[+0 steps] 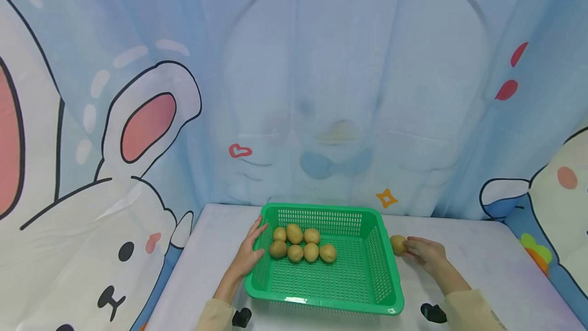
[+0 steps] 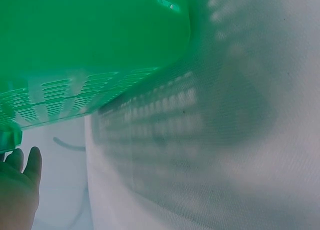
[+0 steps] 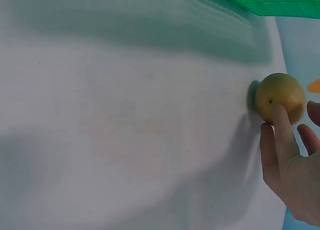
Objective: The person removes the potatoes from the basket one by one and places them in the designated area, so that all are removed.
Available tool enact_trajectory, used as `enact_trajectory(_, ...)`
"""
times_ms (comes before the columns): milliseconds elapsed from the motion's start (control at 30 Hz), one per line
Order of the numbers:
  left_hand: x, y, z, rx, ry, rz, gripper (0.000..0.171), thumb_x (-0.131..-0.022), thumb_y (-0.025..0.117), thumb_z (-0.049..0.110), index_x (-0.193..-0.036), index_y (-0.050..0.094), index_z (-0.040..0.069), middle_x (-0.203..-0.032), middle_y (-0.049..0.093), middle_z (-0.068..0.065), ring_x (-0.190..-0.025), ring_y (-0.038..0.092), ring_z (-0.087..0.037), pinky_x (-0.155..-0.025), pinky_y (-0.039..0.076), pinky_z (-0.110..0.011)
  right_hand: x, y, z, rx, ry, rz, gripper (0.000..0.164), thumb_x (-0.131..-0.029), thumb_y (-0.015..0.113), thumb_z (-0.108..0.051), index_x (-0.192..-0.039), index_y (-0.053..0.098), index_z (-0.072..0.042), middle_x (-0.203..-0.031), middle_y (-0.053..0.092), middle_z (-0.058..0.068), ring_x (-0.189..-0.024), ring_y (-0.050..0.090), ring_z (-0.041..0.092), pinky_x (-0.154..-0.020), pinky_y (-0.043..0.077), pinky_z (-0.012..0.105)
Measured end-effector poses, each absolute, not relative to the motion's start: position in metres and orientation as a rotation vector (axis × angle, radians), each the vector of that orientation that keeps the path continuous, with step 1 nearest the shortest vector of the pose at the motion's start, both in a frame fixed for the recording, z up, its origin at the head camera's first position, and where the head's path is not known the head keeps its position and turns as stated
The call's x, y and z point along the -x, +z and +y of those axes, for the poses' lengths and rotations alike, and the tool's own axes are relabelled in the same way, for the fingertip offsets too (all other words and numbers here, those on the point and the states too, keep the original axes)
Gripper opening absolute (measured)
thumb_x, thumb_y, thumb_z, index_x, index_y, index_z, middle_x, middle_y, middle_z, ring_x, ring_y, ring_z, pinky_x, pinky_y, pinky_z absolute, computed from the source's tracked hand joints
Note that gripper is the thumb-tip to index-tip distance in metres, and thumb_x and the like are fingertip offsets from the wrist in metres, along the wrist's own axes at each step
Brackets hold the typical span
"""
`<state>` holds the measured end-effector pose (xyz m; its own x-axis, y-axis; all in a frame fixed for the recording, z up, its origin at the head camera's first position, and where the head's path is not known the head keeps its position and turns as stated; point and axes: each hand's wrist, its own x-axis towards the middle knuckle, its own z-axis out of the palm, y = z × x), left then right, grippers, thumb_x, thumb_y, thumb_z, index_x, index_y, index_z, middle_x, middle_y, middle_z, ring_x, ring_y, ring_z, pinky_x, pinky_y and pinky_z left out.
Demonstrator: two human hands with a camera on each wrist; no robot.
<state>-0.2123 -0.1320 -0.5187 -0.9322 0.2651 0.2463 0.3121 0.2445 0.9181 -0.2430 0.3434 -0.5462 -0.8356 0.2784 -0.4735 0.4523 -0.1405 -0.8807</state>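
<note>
A green plastic basket (image 1: pixel 349 305) with slotted walls stands on the white table. Inside it, toward the left, several yellow-brown potatoes (image 1: pixel 295 253) lie in two rough rows. My left hand (image 1: pixel 246 257) rests at the basket's left rim, fingers spread and fairly straight; in the left wrist view its fingertips (image 2: pixel 33 162) come right up to the green rim. Outside the right wall, a single round potato (image 3: pixel 280 97) sits on the table. My right hand (image 1: pixel 427 253) touches this potato from the right, its index finger (image 3: pixel 284 132) laid straight against the skin.
The white tabletop (image 1: pixel 478 249) extends on both sides of the basket. Behind it hangs a pale blue curtain (image 1: pixel 294 91) with cartoon rabbits. Two small black patches (image 1: pixel 433 313) show on the table near the front, close to the sleeves.
</note>
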Motion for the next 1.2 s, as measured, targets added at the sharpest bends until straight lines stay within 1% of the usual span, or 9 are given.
enact_trajectory(167, 0.210, -0.516, -0.131, 0.570, -1.811, -2.448, 0.068, -0.076, 0.047, -0.017, -0.144, 0.040, -0.012, -0.160, 0.015, -0.026, -0.148, 0.008, -0.044, -0.112, 0.014, -0.065, 0.241, -0.527, 0.346, -0.835, -2.194, 1.925, 0.051, -0.092, 0.060, 0.003, -0.139, 0.043, 0.013, -0.106, 0.058, 0.011, -0.077, 0.068, 0.017, -0.083, 0.055, 0.038)
enact_trajectory(367, 0.212, -0.519, -0.133, 0.567, -1.798, -2.455, 0.069, -0.075, 0.047, -0.018, -0.143, 0.040, -0.013, -0.160, 0.015, -0.027, -0.147, 0.008, -0.046, -0.112, 0.014, -0.065, 0.242, -0.499, 0.339, -0.655, -2.243, 1.813, 0.058, -0.095, 0.060, -0.004, -0.146, 0.036, 0.009, -0.098, 0.060, 0.001, -0.084, 0.066, 0.015, -0.090, 0.052, 0.041)
enact_trajectory(467, 0.219, -0.529, -0.133, 0.555, -1.790, -2.444, 0.070, -0.074, 0.047, -0.019, -0.143, 0.039, -0.013, -0.161, 0.015, -0.025, -0.147, 0.007, -0.045, -0.112, 0.013, -0.065, 0.243, -0.485, 0.328, -0.545, -2.263, 1.774, 0.065, -0.096, 0.059, -0.006, -0.151, 0.026, 0.007, -0.112, 0.058, 0.006, -0.089, 0.065, 0.018, -0.094, 0.049, 0.044)
enact_trajectory(533, 0.224, -0.538, -0.134, 0.553, -1.777, -2.447, 0.071, -0.074, 0.047, -0.018, -0.144, 0.039, -0.012, -0.162, 0.015, -0.022, -0.148, 0.007, -0.043, -0.112, 0.013, -0.065, 0.243, -0.478, 0.319, -0.474, -2.274, 1.759, 0.068, -0.097, 0.057, -0.007, -0.153, 0.021, 0.007, -0.130, 0.049, 0.018, -0.102, 0.064, 0.030, -0.097, 0.047, 0.045)
enact_trajectory(633, 0.229, -0.547, -0.136, 0.570, -1.757, -2.457, 0.072, -0.074, 0.049, -0.017, -0.145, 0.039, -0.010, -0.162, 0.015, -0.019, -0.148, 0.008, -0.042, -0.112, 0.015, -0.065, 0.244, -0.470, 0.306, -0.388, -2.245, 1.807, 0.067, -0.100, 0.053, -0.008, -0.154, 0.017, 0.006, -0.151, 0.028, 0.029, -0.130, 0.046, 0.044, -0.100, 0.045, 0.045)
enact_trajectory(733, 0.231, -0.551, -0.138, 0.585, -1.765, -2.465, 0.073, -0.075, 0.049, -0.016, -0.146, 0.039, -0.008, -0.163, 0.015, -0.017, -0.149, 0.008, -0.040, -0.112, 0.015, -0.063, 0.244, -0.465, 0.294, -0.319, -2.205, 1.873, 0.065, -0.102, 0.049, -0.010, -0.154, 0.014, 0.007, -0.158, 0.013, 0.030, -0.143, 0.023, 0.048, -0.101, 0.044, 0.044)
enact_trajectory(800, 0.231, -0.551, -0.138, 0.592, -1.772, -2.464, 0.072, -0.075, 0.049, -0.015, -0.146, 0.038, -0.009, -0.163, 0.014, -0.016, -0.149, 0.007, -0.040, -0.112, 0.015, -0.064, 0.244, -0.462, 0.287, -0.300, -2.193, 1.901, 0.064, -0.102, 0.048, -0.011, -0.154, 0.014, 0.007, -0.158, 0.013, 0.030, -0.143, 0.021, 0.048, -0.101, 0.044, 0.045)
enact_trajectory(967, 0.230, -0.549, -0.138, 0.572, -1.788, -2.481, 0.072, -0.076, 0.048, -0.014, -0.147, 0.037, -0.008, -0.164, 0.013, -0.014, -0.150, 0.005, -0.038, -0.113, 0.014, -0.063, 0.245, -0.456, 0.270, -0.293, -2.187, 1.944, 0.060, -0.101, 0.050, -0.011, -0.152, 0.023, 0.006, -0.154, 0.027, 0.030, -0.140, 0.029, 0.048, -0.101, 0.044, 0.047)
enact_trajectory(1200, 0.229, -0.545, -0.135, 0.570, -1.793, -2.459, 0.071, -0.076, 0.048, -0.015, -0.146, 0.038, -0.009, -0.163, 0.015, -0.017, -0.149, 0.007, -0.040, -0.113, 0.015, -0.063, 0.251, -0.461, 0.239, -0.170, -2.119, 1.956, 0.059, -0.104, 0.044, -0.011, -0.153, 0.019, 0.008, -0.155, 0.019, 0.035, -0.139, 0.025, 0.052, -0.104, 0.040, 0.052)
